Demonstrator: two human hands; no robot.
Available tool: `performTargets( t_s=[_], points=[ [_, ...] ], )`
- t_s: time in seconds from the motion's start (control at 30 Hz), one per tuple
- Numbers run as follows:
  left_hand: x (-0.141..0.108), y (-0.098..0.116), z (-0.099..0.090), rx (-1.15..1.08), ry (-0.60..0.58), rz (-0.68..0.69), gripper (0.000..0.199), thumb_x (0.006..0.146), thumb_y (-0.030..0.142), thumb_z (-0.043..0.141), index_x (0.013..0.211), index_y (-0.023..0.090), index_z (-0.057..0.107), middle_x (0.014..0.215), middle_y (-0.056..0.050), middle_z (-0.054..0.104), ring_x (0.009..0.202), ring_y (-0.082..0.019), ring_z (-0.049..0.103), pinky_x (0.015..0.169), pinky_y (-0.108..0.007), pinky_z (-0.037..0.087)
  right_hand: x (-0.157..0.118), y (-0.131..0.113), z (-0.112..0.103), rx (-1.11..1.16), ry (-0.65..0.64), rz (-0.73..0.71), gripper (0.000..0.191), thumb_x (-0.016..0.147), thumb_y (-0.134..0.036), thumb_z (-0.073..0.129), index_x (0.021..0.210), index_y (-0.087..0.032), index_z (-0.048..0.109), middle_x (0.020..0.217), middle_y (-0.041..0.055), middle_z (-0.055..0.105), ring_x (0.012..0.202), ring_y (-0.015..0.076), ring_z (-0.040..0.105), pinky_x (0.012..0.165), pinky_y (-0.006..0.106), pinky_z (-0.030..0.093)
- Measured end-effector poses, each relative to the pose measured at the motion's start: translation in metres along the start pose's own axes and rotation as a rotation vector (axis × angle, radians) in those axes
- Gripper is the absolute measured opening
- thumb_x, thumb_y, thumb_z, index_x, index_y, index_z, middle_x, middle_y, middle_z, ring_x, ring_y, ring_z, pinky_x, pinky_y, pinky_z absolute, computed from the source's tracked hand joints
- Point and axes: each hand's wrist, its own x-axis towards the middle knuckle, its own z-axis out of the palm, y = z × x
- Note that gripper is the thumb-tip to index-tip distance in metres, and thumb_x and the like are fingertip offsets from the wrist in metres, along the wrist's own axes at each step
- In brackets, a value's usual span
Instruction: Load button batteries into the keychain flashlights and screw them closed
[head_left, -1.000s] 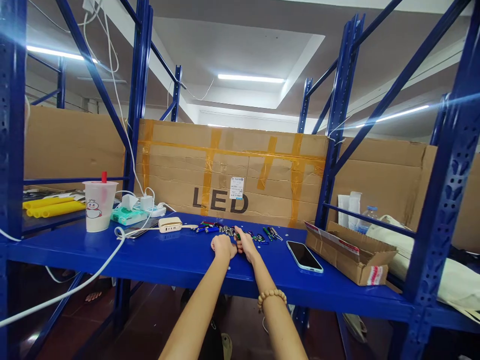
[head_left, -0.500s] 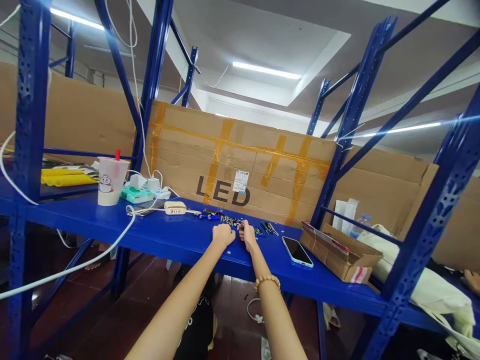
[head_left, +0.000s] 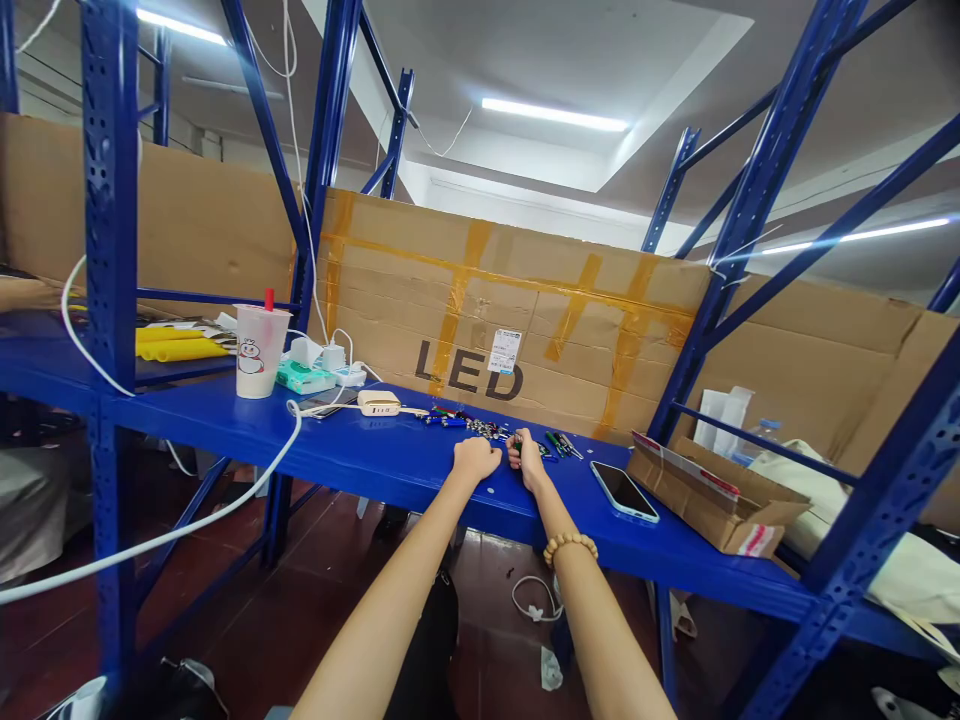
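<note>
My right hand [head_left: 527,460] rests at the back of the blue steel shelf [head_left: 225,430], its fingers pinching a small green item [head_left: 517,446]. Just left of it, my left hand [head_left: 476,460] lies curled on the shelf, holding nothing I can see. Beyond both hands runs a scattered row of small metal and coloured parts [head_left: 465,423]. Several green-handled small tools [head_left: 561,445] lie to the right of my right hand. A black-screened smartphone in a pale case [head_left: 624,492] lies further right.
An open cardboard box [head_left: 716,497] sits at the shelf's right end. To the left stand a beige multi-port charger [head_left: 379,403], a lidded plastic cup [head_left: 261,350] and a green tissue pack [head_left: 304,377]. A white cable [head_left: 187,525] droops over the shelf's front edge. Blue rack uprights flank the shelf.
The whole scene has shifted up and right in view as my head turned and tilted. My hands sit slightly further apart, and my right hand keeps the green item.
</note>
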Motion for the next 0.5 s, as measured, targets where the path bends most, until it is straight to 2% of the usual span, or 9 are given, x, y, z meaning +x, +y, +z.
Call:
performTargets(
  t_s=[0.5],
  points=[
    [0.0044,-0.0002,0.0025,-0.006,-0.001,0.011,0.027,0.087,0.032,0.049,0.105,0.013,0.055,0.105,-0.008,0.058,0.093,-0.018,0.057,0.081,-0.040,0.047,0.0055,0.0049,-0.0018,0.004,0.049,-0.023,0.031,0.087,-0.033,0.050,0.112,-0.014,0.052,0.109,0.0074,0.055,0.092,0.0184,0.057,0.078,0.038,0.049]
  ],
)
